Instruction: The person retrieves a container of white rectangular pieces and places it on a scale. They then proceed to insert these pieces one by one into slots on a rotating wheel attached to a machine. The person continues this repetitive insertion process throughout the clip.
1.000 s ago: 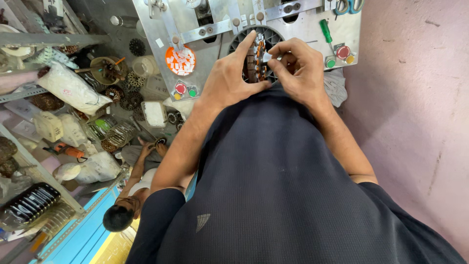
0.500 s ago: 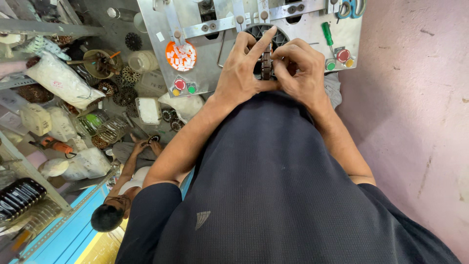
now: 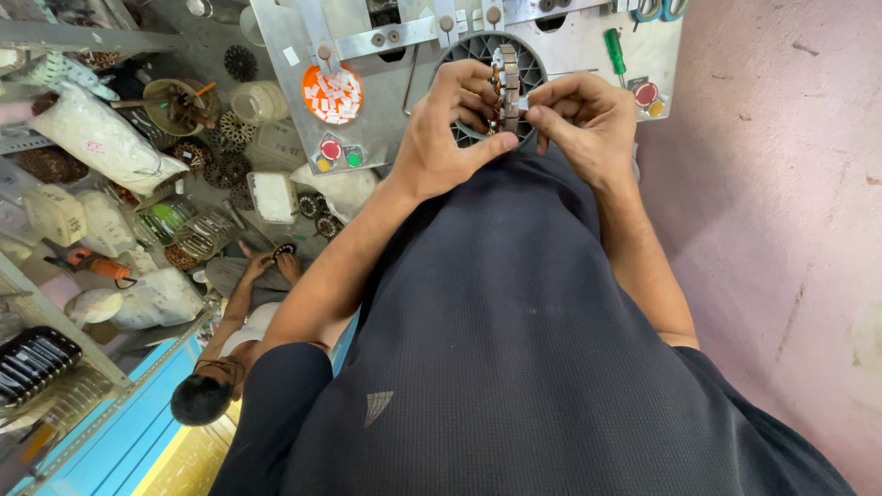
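- The left hand (image 3: 441,138) and the right hand (image 3: 588,124) meet at the top centre of the frame, both closed on a ring-shaped wound core (image 3: 505,87) held edge-on between them.
- Left grip: thumb below and fingers curled over the core's near side, pinching it steady. Right grip: thumb and forefinger pressed together at the core's right flank, seemingly on a wire or small part too fine to make out.
- The step in hand looks like fine fingertip work on the core's windings, done just in front of a round finned fixture (image 3: 528,55) on the grey metal panel (image 3: 386,110).
- Judging by the pinch, any next move calls for small, controlled finger motion while the left hand keeps the core from turning.
- Edges: the panel's clamp bars and bolts sit just above the fingers; a green-handled screwdriver (image 3: 614,50) lies near the right hand, with red and yellow push buttons (image 3: 649,96) just beside the knuckles.
- Open room: the pink wall (image 3: 781,230) fills the right of the frame; cluttered shelves and a seated co-worker (image 3: 230,367) fill the lower left, well apart.
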